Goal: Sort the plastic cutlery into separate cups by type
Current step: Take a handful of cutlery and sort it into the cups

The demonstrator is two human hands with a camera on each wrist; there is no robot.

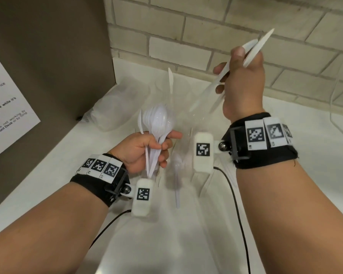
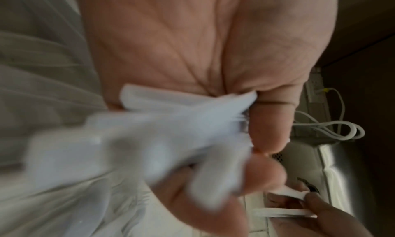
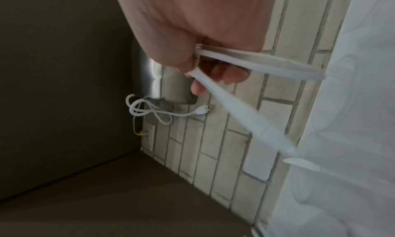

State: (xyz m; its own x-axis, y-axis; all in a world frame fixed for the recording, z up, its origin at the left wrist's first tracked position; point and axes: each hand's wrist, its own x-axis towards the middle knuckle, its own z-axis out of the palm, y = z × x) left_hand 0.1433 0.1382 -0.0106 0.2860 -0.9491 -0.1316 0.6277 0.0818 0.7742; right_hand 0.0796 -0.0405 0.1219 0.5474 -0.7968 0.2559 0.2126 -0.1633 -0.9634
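Plastic cutlery split between both hands above white table [image 1: 166,244]. Brick wall [image 1: 206,26] behind, dark panel at left with printed notice [image 1: 6,107]. Left hand [image 1: 145,153], fingers [image 1: 166,147] curled round bundle of spoons [image 1: 158,123], bowls up. Right hand [image 1: 244,86] raised higher, fingers clamped on two knives [image 3: 245,108], blades angled down toward clear cup [image 1: 178,107] holding one upright piece. Loose spoon [image 1: 177,175] flat on table between wrists.

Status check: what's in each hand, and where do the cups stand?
Left hand grips spoon bunch. Right hand holds knives, raised. Clear cups hard to make out. One spoon loose on counter.
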